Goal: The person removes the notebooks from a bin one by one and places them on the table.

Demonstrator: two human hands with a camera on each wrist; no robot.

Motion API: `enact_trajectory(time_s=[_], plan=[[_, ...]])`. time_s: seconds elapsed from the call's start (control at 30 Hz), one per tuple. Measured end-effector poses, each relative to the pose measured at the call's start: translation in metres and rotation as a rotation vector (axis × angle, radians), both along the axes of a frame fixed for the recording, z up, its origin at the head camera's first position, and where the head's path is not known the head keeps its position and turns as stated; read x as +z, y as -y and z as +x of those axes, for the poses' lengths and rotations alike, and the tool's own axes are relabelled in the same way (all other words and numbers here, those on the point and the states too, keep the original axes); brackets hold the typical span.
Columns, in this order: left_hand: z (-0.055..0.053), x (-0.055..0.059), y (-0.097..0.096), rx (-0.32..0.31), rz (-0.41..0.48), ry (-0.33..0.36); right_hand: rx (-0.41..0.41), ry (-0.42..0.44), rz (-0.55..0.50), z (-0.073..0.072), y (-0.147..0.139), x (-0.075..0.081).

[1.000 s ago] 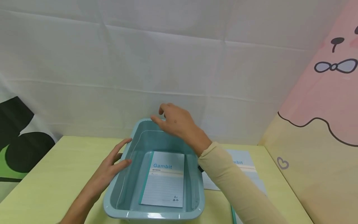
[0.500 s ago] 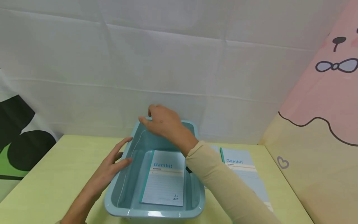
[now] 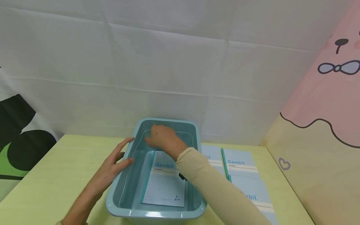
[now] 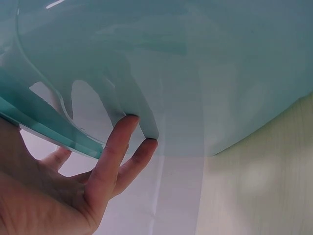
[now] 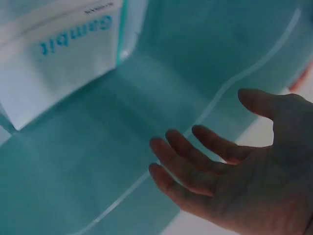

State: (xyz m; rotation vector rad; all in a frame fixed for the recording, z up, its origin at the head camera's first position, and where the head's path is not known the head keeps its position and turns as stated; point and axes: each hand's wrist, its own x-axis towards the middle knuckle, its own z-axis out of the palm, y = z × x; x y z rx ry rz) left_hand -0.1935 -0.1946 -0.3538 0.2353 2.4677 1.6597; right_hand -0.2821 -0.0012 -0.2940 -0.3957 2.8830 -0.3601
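Note:
A pale blue-green plastic basin [image 3: 156, 213] stands on the table. Inside it lies a Gambit notebook [image 3: 164, 187], a light cover with a green spine, flat on the bottom. My left hand [image 3: 111, 170] grips the basin's left rim, thumb over the edge; in the left wrist view two fingertips [image 4: 129, 120] touch the outer wall. My right hand [image 3: 163, 137] is over the far part of the basin, beyond the notebook's top edge. Its fingers are loosely bent and hold nothing in the right wrist view, palm [image 5: 264, 191] showing. My right forearm hides part of the basin's right side.
Several more Gambit notebooks lie to the basin's right, one at the back [image 3: 240, 164] and one nearer [image 3: 253, 190], partly behind my sleeve [image 3: 213, 184]. White cloth [image 3: 174, 62] hangs behind the table, and a printed panel [image 3: 315, 168] bounds the right side.
My right hand has moved left from the basin's far right edge, then down into the basin. The notebooks on the right show more now. My left hand stays on the rim.

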Motion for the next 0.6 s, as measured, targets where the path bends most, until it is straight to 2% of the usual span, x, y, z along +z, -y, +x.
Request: enact_trajectory(time_s=[0.13, 0.4, 0.5, 0.6], plan=[[0.001, 0.001, -0.001, -0.001, -0.002, -0.008, -0.031, 0.017, 0.034, 0.003, 0.003, -0.011], [0.002, 0.002, -0.004, -0.004, -0.013, 0.000, -0.130, 0.095, 0.183, 0.011, 0.014, -0.038], [0.003, 0.002, -0.004, 0.000, -0.027, -0.004, -0.176, 0.119, 0.220, 0.007, 0.018, -0.056], [0.004, 0.003, -0.002, 0.002, -0.037, -0.003, -0.193, 0.135, 0.245, 0.012, 0.019, -0.061]])
